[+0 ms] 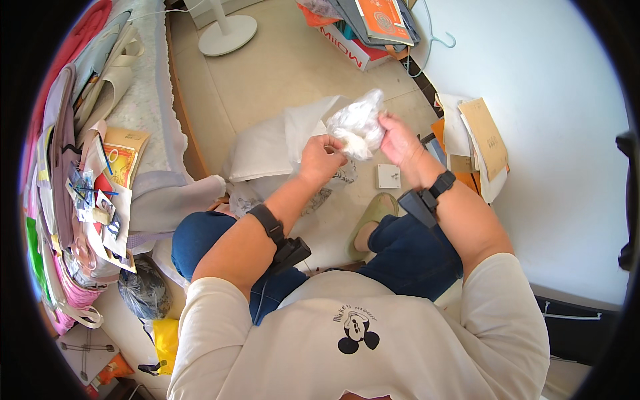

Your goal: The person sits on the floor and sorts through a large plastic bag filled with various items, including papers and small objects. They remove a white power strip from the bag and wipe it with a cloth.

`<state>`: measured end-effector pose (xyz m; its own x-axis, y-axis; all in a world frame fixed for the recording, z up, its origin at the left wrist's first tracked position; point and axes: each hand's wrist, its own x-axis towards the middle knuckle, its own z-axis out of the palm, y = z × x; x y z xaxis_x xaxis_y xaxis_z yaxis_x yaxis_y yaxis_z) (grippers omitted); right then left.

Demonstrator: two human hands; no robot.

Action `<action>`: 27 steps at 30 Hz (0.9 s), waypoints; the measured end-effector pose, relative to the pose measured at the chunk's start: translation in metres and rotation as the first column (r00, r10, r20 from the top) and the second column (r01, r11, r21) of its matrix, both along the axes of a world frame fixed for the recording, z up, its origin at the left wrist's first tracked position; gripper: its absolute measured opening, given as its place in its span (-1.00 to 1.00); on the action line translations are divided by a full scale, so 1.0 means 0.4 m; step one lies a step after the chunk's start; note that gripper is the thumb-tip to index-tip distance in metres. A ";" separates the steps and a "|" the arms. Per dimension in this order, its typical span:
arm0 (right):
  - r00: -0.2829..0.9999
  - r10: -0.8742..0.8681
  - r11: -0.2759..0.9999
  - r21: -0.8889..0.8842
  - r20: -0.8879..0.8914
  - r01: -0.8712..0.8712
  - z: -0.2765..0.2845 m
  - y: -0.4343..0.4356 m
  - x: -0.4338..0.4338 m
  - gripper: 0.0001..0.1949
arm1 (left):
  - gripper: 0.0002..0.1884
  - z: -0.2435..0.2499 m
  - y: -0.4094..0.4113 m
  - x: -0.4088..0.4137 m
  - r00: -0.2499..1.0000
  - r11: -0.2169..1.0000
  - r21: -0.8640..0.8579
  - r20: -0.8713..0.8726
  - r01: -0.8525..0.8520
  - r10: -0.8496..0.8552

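A crumpled clear plastic bag (357,122) is held up between my two hands, over the floor before me. My left hand (322,157) pinches its lower left part between thumb and fingers. At the bag's right edge my right hand (399,139) grips it, with the fingertips partly behind the plastic. Below and to the left of the bag, a large white bag (262,150) lies on the tiled floor. More clear plastic with dark print (317,200) shows under my left forearm. What is inside the held bag cannot be made out.
A small white square box (388,176) sits on the floor near my green slipper (367,217). Brown envelopes (482,137) lean by the right wall. A bed piled with clothes, bags and papers (120,200) is at left. A white stand base (228,35) and a red-and-white carton (345,47) stand farther off.
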<state>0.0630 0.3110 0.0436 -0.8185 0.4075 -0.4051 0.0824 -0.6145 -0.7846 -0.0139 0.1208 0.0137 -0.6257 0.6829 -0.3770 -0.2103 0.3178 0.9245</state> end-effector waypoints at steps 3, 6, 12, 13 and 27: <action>0.995 -0.094 0.995 -0.034 -0.029 0.093 -0.007 0.050 -0.003 -0.82 | -0.81 -0.027 0.003 0.010 0.983 0.986 0.053 0.110 -0.156 0.149; 0.983 -0.184 0.983 -0.019 0.009 0.184 -0.027 0.094 -0.004 -0.84 | -0.83 -0.054 -0.008 -0.002 0.998 0.999 -0.017 -0.052 -0.041 0.040; 0.980 -0.138 0.839 0.542 0.143 0.039 -0.050 0.109 0.006 -0.85 | -0.12 0.081 0.008 0.047 0.928 0.951 0.147 0.303 -0.272 0.218; 0.987 -0.075 0.793 0.608 0.140 -0.026 -0.052 0.090 -0.002 -0.84 | -0.04 0.088 0.013 0.053 0.916 0.952 0.152 0.349 -0.264 0.199; 0.983 -0.176 0.984 0.025 0.053 0.175 -0.051 0.070 -0.016 -0.86 | -0.64 -0.035 -0.004 0.000 0.822 0.900 0.122 0.472 -0.418 0.318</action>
